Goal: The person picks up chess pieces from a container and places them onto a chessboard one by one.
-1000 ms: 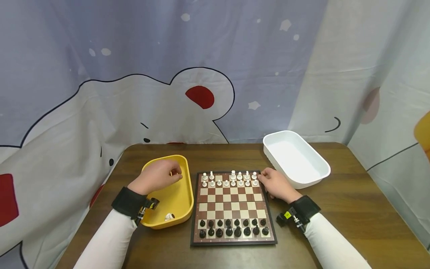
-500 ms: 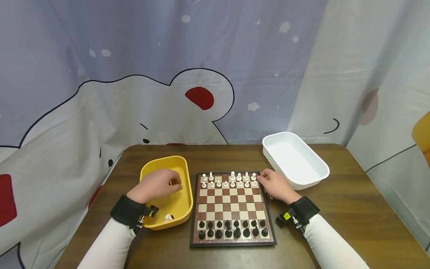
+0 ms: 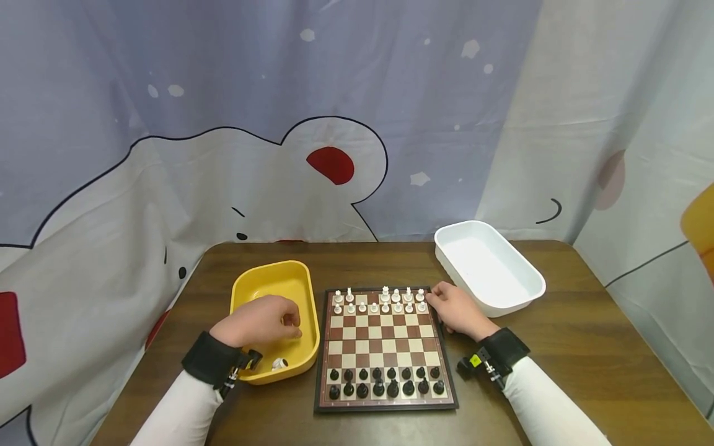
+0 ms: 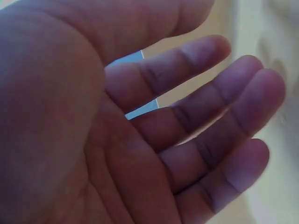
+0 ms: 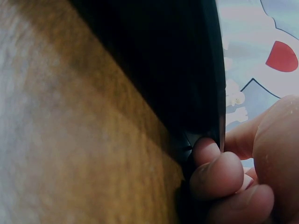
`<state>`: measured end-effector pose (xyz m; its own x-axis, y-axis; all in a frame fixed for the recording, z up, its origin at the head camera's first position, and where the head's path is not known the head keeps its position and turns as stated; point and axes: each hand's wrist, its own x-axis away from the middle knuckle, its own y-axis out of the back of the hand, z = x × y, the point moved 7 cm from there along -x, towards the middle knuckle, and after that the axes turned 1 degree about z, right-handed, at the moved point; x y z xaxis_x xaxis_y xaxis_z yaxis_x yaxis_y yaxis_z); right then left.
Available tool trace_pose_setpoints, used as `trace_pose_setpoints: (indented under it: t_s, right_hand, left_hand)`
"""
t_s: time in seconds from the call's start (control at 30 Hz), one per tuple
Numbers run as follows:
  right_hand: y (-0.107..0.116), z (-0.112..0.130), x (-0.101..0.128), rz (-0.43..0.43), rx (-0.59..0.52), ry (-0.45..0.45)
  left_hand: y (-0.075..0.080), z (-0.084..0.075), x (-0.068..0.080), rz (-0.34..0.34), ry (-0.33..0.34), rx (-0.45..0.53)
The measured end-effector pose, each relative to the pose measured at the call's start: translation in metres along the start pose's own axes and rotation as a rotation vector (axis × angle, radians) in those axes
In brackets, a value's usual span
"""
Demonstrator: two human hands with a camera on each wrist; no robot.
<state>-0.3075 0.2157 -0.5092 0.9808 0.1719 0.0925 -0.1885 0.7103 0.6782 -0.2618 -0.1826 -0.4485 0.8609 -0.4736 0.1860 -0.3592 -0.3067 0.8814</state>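
Note:
In the head view, my left hand (image 3: 261, 322) hovers over the yellow tray (image 3: 305, 279). The left wrist view shows its fingers (image 4: 205, 107) loosely extended, with nothing held. Near the tray's front corner lies a small white chess piece (image 3: 279, 363). My right hand (image 3: 460, 310) grips the far right edge of the chessboard (image 3: 385, 345), thumb above and fingers (image 5: 219, 177) curled at the side and below. White pieces (image 3: 385, 293) stand in two far rows, with one gap in the back row. Black pieces (image 3: 393, 388) fill two near rows.
A white tray (image 3: 491, 266) stands behind and right of my right hand. All of this sits on a brown wooden table (image 3: 591, 347). A printed curtain (image 3: 251, 179) hangs behind the table's far edge.
My left hand has moved a little nearer to me inside the tray area, closer to the white piece. The right hand keeps its grip on the board. The head view has tilted slightly.

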Motion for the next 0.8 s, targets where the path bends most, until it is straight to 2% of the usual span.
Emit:
trace_pose_setpoints:
  t_s: [0.23, 0.63, 0.8]
  right_hand:
    - [0.000, 0.001, 0.001, 0.000, 0.006, 0.004]
    - [0.000, 0.002, 0.000, -0.006, 0.007, -0.012]
    - [0.000, 0.002, 0.000, -0.010, 0.008, -0.006]
  left_hand:
    - [-0.010, 0.002, 0.003, 0.088, 0.040, 0.076]
    - [-0.016, 0.005, 0.008, 0.127, 0.110, 0.084]
    - [-0.015, 0.006, 0.010, 0.140, 0.095, 0.094]
